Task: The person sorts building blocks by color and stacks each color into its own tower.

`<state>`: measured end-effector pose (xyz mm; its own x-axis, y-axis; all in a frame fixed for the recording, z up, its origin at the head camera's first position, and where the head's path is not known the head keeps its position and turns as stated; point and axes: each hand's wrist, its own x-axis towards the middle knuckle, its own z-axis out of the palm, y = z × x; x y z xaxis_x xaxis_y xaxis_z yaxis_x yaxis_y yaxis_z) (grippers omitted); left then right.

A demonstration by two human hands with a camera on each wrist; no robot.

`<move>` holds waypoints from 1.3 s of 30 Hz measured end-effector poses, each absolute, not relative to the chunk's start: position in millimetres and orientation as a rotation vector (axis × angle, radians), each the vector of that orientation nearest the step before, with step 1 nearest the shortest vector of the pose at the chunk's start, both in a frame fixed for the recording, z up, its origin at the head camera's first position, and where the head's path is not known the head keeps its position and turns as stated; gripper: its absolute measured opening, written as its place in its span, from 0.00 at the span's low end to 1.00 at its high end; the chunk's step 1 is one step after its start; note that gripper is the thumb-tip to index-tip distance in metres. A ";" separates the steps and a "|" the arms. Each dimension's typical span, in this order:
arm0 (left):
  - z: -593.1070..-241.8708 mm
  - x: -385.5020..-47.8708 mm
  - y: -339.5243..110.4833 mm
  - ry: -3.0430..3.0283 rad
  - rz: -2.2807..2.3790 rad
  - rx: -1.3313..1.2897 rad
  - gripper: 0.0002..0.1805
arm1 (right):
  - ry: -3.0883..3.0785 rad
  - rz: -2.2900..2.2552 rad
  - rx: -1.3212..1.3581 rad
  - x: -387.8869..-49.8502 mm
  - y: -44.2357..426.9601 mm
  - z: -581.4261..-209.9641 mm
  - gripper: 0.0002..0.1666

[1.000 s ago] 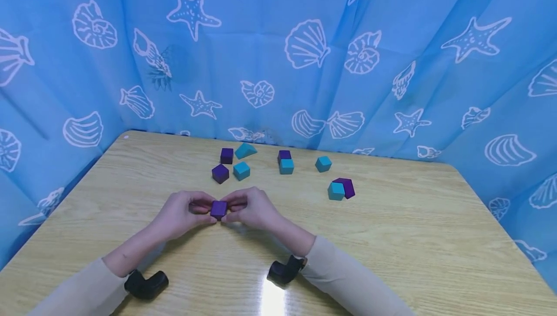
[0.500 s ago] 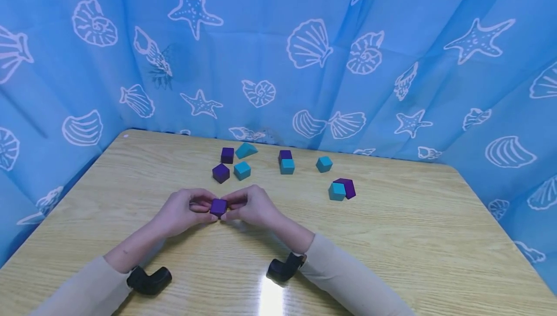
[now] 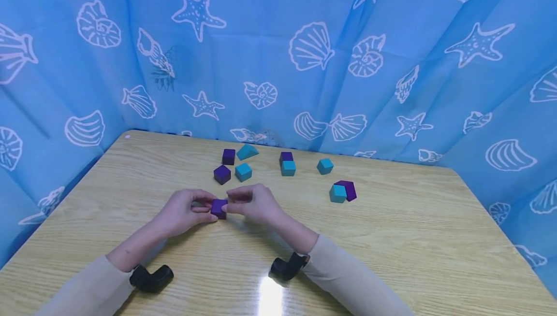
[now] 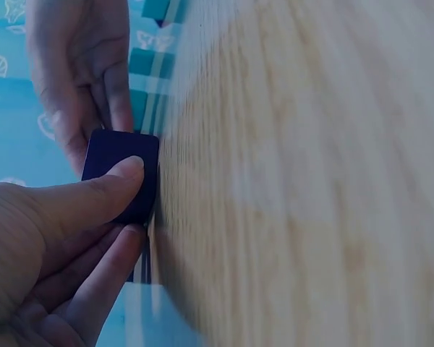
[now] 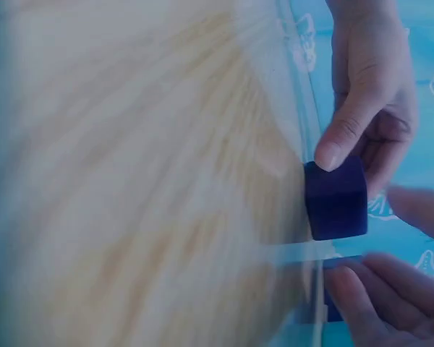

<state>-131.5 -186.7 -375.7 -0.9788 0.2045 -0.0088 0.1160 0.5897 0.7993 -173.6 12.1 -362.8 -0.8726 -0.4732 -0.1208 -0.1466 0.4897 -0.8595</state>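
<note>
A purple block (image 3: 218,208) sits at the table's left middle between both hands. My left hand (image 3: 180,213) pinches it; in the left wrist view its thumb (image 4: 105,191) lies on the block's face, with the fingers beneath. My right hand (image 3: 257,205) is at the block's right side. In the right wrist view, the right hand's fingers (image 5: 398,289) are spread and stand apart from the block (image 5: 338,199). Just beyond the hands are a purple cube (image 3: 222,174) and a teal cube (image 3: 243,172).
Farther back are another purple cube (image 3: 228,156) and a teal wedge-shaped block (image 3: 247,151). A teal cube (image 3: 288,168) stands before a purple one (image 3: 286,156). To the right are a teal cube (image 3: 325,166) and a teal-purple pair (image 3: 337,193). A blue curtain (image 3: 270,55) hangs behind the table.
My right hand has loosened from the purple block, its fingers spreading and drawing slightly right. The left hand keeps its pinch in nearly the same place. The other blocks have not moved.
</note>
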 end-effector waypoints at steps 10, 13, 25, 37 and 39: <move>-375.2 -131.6 -190.6 2.740 1.346 0.296 0.20 | 2.352 -1.667 -0.330 -178.9 2.3 -366.4 0.25; -375.0 -131.8 -192.5 2.728 1.354 0.294 0.20 | 2.336 -1.727 -0.304 -181.6 -3.1 -369.1 0.26; -375.8 -133.9 -197.7 2.697 1.413 0.265 0.22 | 2.450 -1.728 -0.214 -192.0 -25.0 -372.5 0.32; -381.4 -136.0 -201.2 2.627 1.498 0.257 0.24 | 2.464 -1.728 -0.137 -200.1 -36.2 -373.9 0.29; -382.8 -136.7 -202.3 2.625 1.499 0.245 0.24 | 2.475 -1.724 -0.133 -201.3 -37.5 -374.6 0.29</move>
